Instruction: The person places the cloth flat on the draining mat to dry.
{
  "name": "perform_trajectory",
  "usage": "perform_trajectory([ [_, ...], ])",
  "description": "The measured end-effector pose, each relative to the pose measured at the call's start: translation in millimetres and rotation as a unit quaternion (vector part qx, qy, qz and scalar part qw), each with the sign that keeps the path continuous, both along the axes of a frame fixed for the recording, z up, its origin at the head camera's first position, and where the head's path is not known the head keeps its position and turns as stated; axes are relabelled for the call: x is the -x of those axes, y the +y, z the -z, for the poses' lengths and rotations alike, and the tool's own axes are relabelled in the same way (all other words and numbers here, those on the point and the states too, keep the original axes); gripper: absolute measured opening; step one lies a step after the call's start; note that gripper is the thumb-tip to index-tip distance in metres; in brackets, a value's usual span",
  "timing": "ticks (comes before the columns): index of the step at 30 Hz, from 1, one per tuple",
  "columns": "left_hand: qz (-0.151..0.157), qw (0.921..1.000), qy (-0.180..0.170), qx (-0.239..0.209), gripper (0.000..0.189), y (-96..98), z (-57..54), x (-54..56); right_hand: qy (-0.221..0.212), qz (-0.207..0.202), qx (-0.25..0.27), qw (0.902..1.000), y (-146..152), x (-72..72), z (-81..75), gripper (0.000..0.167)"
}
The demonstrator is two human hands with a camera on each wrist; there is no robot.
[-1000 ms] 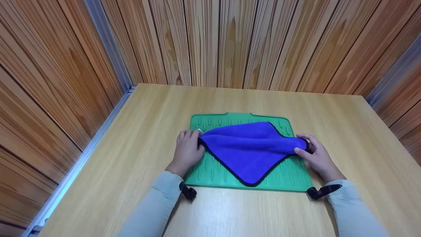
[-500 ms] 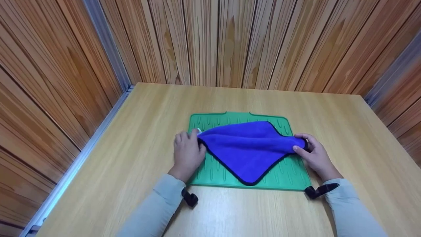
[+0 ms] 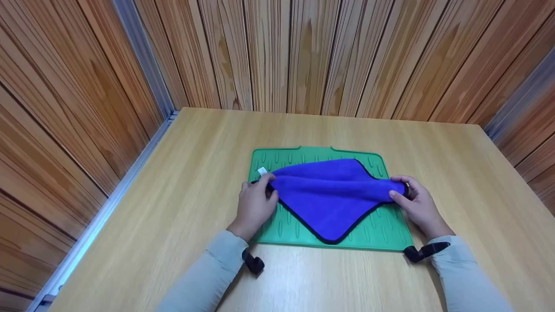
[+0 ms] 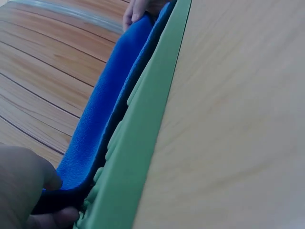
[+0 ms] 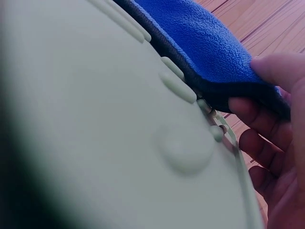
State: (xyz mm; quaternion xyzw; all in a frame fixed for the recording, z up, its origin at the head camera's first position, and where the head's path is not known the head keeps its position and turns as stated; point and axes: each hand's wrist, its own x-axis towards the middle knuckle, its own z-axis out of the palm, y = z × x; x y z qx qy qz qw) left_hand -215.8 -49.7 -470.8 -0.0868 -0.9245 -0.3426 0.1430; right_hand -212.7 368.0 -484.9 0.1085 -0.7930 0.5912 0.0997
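Note:
A blue cloth [image 3: 329, 199] with black edging lies over a green ribbed mat [image 3: 277, 227], one corner hanging toward the person. My left hand [image 3: 256, 203] pinches its left corner between thumb and fingers, beside a small white tag [image 3: 262, 171]. At the opposite corner my right hand [image 3: 416, 206] grips the cloth, thumb on top and fingers beneath. In the right wrist view the right fingers [image 5: 259, 119] curl under the black edge, raised from the mat. The left wrist view shows the cloth stretched between both hands, close over the mat.
The mat rests on a light wooden table [image 3: 208, 143]. Wood-plank walls [image 3: 269, 56] stand at the back and sides, with a metal rail [image 3: 108, 199] along the left table edge. Black straps [image 3: 253, 262] circle both sleeve cuffs.
The left hand has shifted slightly right and changed its hold at the left corner, so the white tag shows more. The right hand and most of the cloth stay in place.

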Motion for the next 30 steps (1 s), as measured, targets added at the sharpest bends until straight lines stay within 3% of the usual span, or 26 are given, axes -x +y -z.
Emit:
perform_trajectory([
  [4,0.021,0.9983,-0.037,-0.04,0.03,2.9,2.3,-1.9,0.008,-0.005,-0.005,0.9999,-1,1.3,-0.9,0.04],
  [12,0.07,0.9921,-0.083,-0.063,0.013,2.7,7.5,1.4,0.009,0.001,-0.015,0.9998,-4,2.3,-0.9,0.038],
  [18,0.062,0.9892,-0.102,-0.085,0.011,-8.5,5.4,10.8,0.0,0.001,-0.021,0.9998,-6,2.5,-2.8,0.039],
  [21,0.047,0.9901,-0.092,-0.095,0.012,-17.9,4.1,16.8,-0.006,-0.005,-0.042,0.9991,-7,1.9,-4.6,0.039],
  [26,0.032,0.9929,-0.074,-0.087,0.011,-30.4,6.2,24.1,-0.031,-0.052,-0.115,0.9916,-11,-1.6,-8.2,0.041],
  [30,0.036,0.9931,-0.081,-0.076,0.01,-30.6,4.3,21.4,-0.043,-0.084,-0.142,0.9854,-13,-3.3,-10.1,0.042],
])
